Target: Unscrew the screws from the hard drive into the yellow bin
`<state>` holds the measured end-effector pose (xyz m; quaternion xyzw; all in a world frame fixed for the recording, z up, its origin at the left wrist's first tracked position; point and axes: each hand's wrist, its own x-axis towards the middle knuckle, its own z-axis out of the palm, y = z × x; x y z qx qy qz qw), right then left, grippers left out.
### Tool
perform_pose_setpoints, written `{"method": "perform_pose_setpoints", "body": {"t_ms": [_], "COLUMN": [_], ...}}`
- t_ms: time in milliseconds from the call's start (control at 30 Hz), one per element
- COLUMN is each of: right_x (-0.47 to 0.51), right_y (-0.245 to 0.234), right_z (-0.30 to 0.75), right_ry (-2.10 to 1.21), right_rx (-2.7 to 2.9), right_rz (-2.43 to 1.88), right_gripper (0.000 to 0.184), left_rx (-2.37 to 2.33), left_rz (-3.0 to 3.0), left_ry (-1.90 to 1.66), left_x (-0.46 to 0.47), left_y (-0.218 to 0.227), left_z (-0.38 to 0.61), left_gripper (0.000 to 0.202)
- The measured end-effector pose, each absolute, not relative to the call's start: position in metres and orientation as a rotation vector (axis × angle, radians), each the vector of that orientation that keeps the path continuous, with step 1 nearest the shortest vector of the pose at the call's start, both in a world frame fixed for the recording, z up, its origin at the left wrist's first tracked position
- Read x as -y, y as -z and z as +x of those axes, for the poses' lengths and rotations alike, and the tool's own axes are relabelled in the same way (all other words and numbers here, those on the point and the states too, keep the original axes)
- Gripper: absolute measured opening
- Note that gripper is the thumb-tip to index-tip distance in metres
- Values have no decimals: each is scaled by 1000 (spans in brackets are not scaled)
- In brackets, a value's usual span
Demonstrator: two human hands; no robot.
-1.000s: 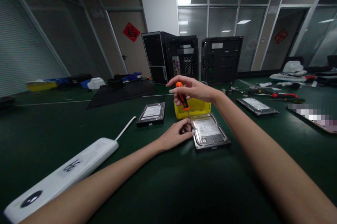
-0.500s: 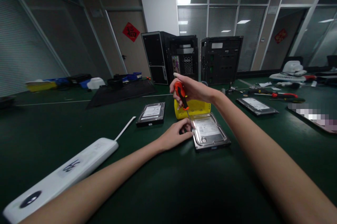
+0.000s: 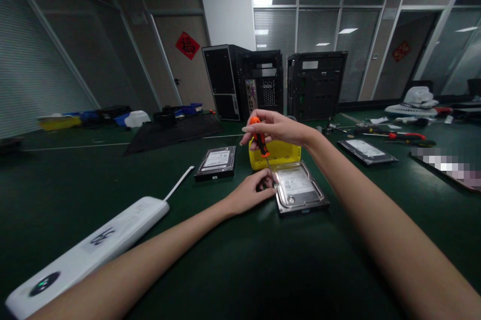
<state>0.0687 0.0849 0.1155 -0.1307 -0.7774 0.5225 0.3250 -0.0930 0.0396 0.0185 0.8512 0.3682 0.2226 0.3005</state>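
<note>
A silver hard drive (image 3: 300, 190) lies label up on the dark green table. Against its left edge rests my left hand (image 3: 253, 192), fingers curled and thumb on the drive's side, gripping it. My right hand (image 3: 272, 129) is wrapped around the handle of a red and black screwdriver (image 3: 258, 134), thumb and fingers closed on it. The shaft slants down to the drive's left edge, beside my left fingertips; the exact tip is hard to make out. Just behind the drive stands a yellow bin (image 3: 281, 152) with small bits inside.
Another hard drive (image 3: 216, 162) lies to the left, and one more hard drive (image 3: 366, 151) to the right. A white oblong device (image 3: 90, 250) is under my left forearm. Computer cases (image 3: 317, 84) stand behind; pliers (image 3: 406, 136) lie on the right.
My right fingers have shifted around the screwdriver handle, the thumb now lying across it. My left hand and the hard drive have stayed in place.
</note>
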Motion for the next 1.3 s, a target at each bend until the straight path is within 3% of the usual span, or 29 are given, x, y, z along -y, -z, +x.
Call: {"method": "perform_pose_setpoints", "body": {"t_ms": [200, 433, 800, 1300], "right_x": [-85, -81, -85, -98], "right_y": [-115, -117, -116, -117], "right_z": [67, 65, 69, 83], "right_ry": [-1227, -1562, -1064, -1000], "right_rx": [2065, 1973, 2136, 1916], "right_rz": [-345, -396, -503, -553], "right_gripper": [20, 31, 24, 31], "left_rx": [-972, -984, -977, -951], "left_rz": [2264, 2260, 2259, 2235], "left_ry": [-594, -590, -608, -599], "left_x": [-39, -39, -40, -37], "left_y": [-19, -18, -17, -18], "left_z": [-93, -93, -93, -93], "left_gripper": [21, 20, 19, 19]}}
